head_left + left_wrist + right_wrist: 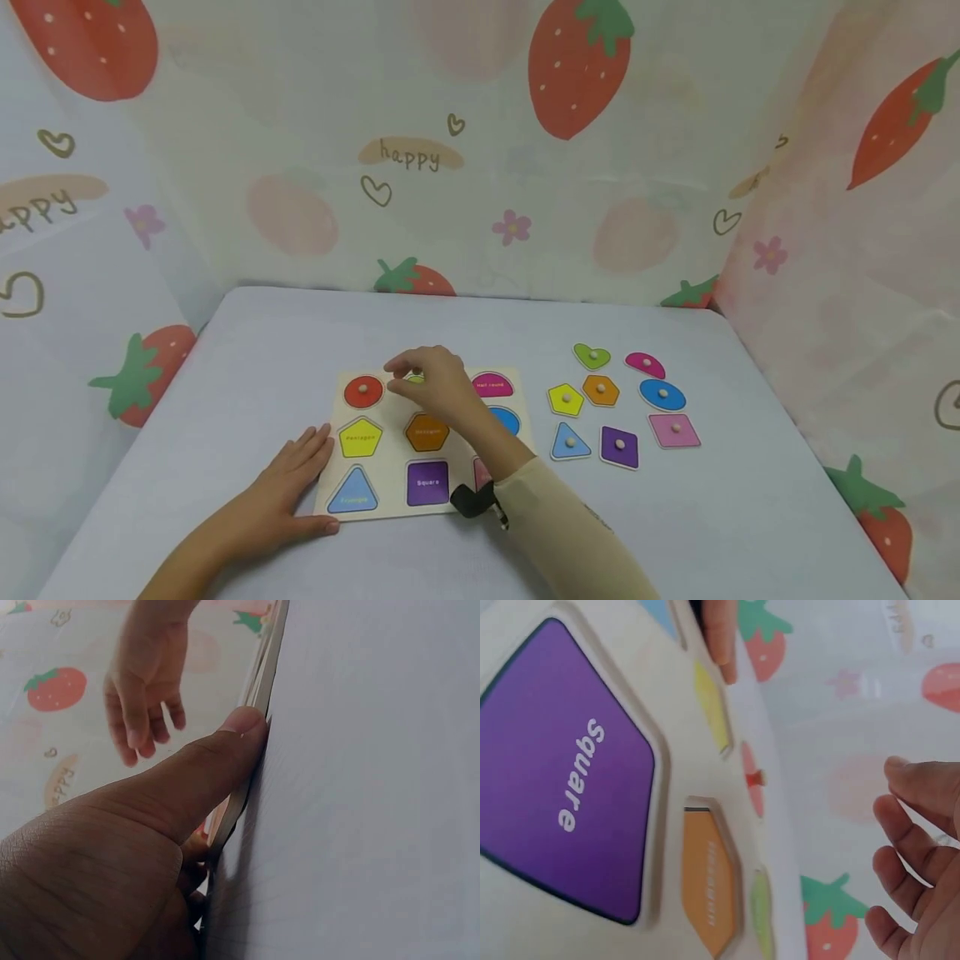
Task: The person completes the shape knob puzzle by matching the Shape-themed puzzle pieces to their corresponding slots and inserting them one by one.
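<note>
A cream wooden shape puzzle board (393,454) lies on the white table. My left hand (281,479) rests at its left side, fingers along the edge and thumb at the near left corner; the left wrist view shows the thumb (202,769) against the board's edge. Above the back of the board is my right hand (442,383), its fingers loosely bent with nothing between them, partly covering the green recess. In the right wrist view this hand (930,855) is off the surface. A red round piece (357,388) with a knob sits in the back left recess.
Right of the board lie several knobbed pieces: a green heart (588,361), magenta half-round (641,368), yellow pentagon (558,405), orange hexagon (596,398), blue oval (658,402), light blue triangle (570,452), purple square (618,457) and pink four-sided piece (667,437). Strawberry-print cloth (330,108) surrounds the table.
</note>
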The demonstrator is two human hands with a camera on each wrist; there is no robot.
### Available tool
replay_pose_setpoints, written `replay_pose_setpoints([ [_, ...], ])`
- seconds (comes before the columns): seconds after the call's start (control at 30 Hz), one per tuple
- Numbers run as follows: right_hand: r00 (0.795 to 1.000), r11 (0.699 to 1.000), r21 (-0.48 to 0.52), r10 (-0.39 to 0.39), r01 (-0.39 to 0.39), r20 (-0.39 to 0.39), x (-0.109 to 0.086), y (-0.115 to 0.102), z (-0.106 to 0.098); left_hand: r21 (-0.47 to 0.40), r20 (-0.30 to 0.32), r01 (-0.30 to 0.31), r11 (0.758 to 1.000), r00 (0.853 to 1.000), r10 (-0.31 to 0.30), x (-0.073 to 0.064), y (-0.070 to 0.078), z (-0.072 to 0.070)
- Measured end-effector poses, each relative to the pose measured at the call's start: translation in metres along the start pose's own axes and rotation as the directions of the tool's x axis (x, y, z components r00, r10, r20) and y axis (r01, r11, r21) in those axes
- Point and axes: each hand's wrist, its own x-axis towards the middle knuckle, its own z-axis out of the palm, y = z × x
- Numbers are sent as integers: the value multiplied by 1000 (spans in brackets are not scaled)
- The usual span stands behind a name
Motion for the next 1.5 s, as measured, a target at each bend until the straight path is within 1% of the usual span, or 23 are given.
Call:
replay_pose_setpoints([
  [0.13, 999, 1000, 10, -29, 29, -17, -10, -2, -11, 1, 1, 14, 1000, 1000, -14, 0, 1, -1],
  [0.3, 998, 999, -13, -45, 45, -32, -20, -2, -21, 12, -2, 0, 1000, 1000, 0, 1, 1, -1],
  [0.4, 998, 999, -12, -53, 52, -36, -23, 0, -24, 12, -7, -8, 1000, 1000, 8, 0, 1, -1],
  [0.6, 998, 998, -2, -62, 62, -23, -28, 3, -26, 11, 1, -2, 1000, 1000, 2, -1, 0, 0],
  [0.67, 997, 997, -16, -79, 79, -21, -29, 2, -28, 12, -1, -4, 1000, 1000, 4, -1, 0, 0],
  [0.83, 991, 987, -95, -131, 130, -6, -29, 2, -37, 19, -5, -10, 1000, 1000, 10, -1, 0, 0],
  [0.9, 988, 980, -126, -154, 152, -5, -28, 4, -43, 23, -4, -14, 1000, 1000, 14, -1, 0, 0],
  [1.0, 983, 976, -116, -185, 182, -16, -28, 9, -55, 28, -9, -24, 999, 1000, 25, -2, 1, -1],
  [1.07, 979, 974, -106, -203, 199, -31, -28, 13, -64, 29, -22, -42, 999, 999, 43, -3, 1, -1],
  [1.13, 978, 977, -80, -203, 199, -43, -28, 18, -73, 31, -28, -49, 998, 998, 50, -4, 1, -1],
  [1.23, 980, 981, -62, -186, 182, -75, -27, 26, -87, 32, -28, -45, 998, 999, 46, -4, 1, 0],
  [1.37, 981, 989, -37, -146, 142, -131, -28, 39, -107, 36, -11, -17, 999, 1000, 17, -3, 0, 0],
  [1.5, 973, 993, -51, -114, 106, -200, -31, 53, -125, 32, -1, -10, 999, 1000, 10, -2, 0, -1],
])
